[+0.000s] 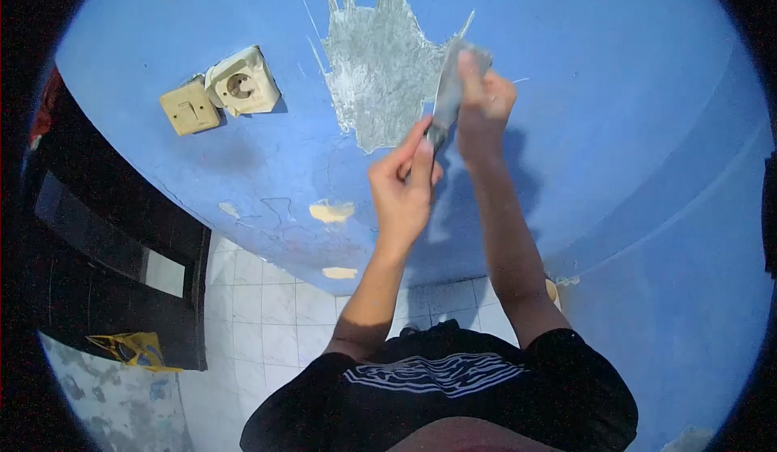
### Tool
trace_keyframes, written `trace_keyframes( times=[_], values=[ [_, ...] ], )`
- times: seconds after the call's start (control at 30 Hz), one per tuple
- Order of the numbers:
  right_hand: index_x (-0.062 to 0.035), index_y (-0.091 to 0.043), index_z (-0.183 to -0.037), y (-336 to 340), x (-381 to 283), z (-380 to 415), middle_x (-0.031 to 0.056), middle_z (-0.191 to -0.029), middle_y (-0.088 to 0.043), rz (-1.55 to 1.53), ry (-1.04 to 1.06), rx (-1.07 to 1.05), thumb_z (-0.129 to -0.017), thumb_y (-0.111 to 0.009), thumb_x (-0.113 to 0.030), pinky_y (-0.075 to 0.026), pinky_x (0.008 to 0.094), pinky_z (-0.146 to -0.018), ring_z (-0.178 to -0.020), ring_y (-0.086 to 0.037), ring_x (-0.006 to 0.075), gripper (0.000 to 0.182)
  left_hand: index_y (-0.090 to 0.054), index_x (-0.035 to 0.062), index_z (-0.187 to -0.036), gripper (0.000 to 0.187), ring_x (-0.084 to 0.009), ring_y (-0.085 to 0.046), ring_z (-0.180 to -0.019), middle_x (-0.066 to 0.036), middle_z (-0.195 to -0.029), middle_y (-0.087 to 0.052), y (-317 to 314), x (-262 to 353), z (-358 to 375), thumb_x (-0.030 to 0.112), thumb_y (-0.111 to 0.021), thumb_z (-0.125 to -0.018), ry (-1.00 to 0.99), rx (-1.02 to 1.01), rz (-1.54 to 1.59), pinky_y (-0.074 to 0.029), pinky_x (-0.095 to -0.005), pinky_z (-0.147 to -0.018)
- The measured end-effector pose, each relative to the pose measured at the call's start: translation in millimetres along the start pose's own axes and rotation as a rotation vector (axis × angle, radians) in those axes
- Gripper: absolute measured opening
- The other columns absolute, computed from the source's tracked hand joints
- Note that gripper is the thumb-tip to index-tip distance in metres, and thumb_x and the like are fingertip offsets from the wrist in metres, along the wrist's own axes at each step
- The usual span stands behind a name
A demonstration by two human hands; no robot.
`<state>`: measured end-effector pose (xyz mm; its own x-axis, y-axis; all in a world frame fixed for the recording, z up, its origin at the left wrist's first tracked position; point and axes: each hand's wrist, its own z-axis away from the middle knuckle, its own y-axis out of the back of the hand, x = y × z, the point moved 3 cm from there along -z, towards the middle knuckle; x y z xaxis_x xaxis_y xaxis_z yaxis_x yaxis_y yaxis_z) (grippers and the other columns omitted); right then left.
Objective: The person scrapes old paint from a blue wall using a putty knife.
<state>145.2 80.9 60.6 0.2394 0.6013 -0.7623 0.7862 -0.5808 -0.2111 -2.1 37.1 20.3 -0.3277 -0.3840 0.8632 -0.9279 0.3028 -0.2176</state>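
My left hand (405,181) is closed around the dark handle of a putty knife (447,92), its thumb and fingers near the base of the blade. The wide metal blade points up and right against the blue wall (599,128). My right hand (488,100) is closed at the blade, the thumb lying along its face; its fingers are blurred and partly hidden. Just left of the blade, a rough grey patch (380,72) of bare plaster shows where the paint is off, with jagged spikes along its top.
Left of the patch, a cream wall socket (243,84) hangs beside a yellowed light switch (190,108). Lower down are pale chipped spots (332,212). Dark furniture (105,233) stands at left, with a yellow bag (137,349) by it. White floor tiles (251,310) lie below.
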Motion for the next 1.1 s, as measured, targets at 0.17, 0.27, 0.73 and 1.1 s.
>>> trace_keyframes(
  times=[0.17, 0.27, 0.73, 1.1],
  values=[
    [-0.0058, -0.061, -0.066, -3, -17, -4, -0.0048, -0.065, -0.056, -0.266, -0.011, 0.008, -0.097, -0.062, -0.019, -0.031, 0.0227, -0.050, -0.056, -0.044, 0.0025, 0.034, -0.061, 0.0028, -0.132, 0.035, -0.0014, -0.035, -0.047, 0.003, -0.061, -0.049, -6, 5, 0, 0.018, -0.057, -0.100, 0.012, 0.007, 0.058, -0.024, -0.0190, -0.041],
    [0.0000, -0.062, -0.067, -2, 9, 1, -0.0028, -0.058, -0.056, -0.061, 0.068, 0.033, -0.097, -0.063, -0.022, -0.034, 0.0257, -0.046, -0.051, -0.045, 0.0043, 0.037, -0.061, 0.0016, -0.131, 0.035, -0.0013, -0.036, -0.047, 0.003, -0.061, -0.049, -6, -2, 7, 0.018, -0.058, -0.100, 0.061, 0.044, 0.121, -0.024, -0.0192, -0.041],
    [-0.0054, -0.059, -0.064, -1, -33, -20, -0.0057, -0.061, -0.053, -0.242, 0.050, 0.050, -0.097, -0.063, -0.021, -0.030, 0.0240, -0.049, -0.055, -0.042, 0.0029, 0.036, -0.061, 0.0038, -0.132, 0.034, -0.0019, -0.037, -0.049, 0.005, -0.061, -0.048, -20, 15, -19, 0.015, -0.056, -0.100, -0.008, -0.007, 0.064, -0.025, -0.0195, -0.042],
    [-0.0089, -0.059, -0.065, -2, -25, -12, -0.0061, -0.061, -0.052, -0.294, -0.006, -0.031, -0.096, -0.062, -0.021, -0.029, 0.0235, -0.048, -0.054, -0.040, 0.0022, 0.033, -0.059, 0.0013, -0.133, 0.036, -0.0009, -0.036, -0.046, 0.002, -0.062, -0.052, -16, 6, -5, 0.016, -0.055, -0.100, 0.012, 0.008, 0.075, -0.023, -0.0187, -0.039]
  ],
)
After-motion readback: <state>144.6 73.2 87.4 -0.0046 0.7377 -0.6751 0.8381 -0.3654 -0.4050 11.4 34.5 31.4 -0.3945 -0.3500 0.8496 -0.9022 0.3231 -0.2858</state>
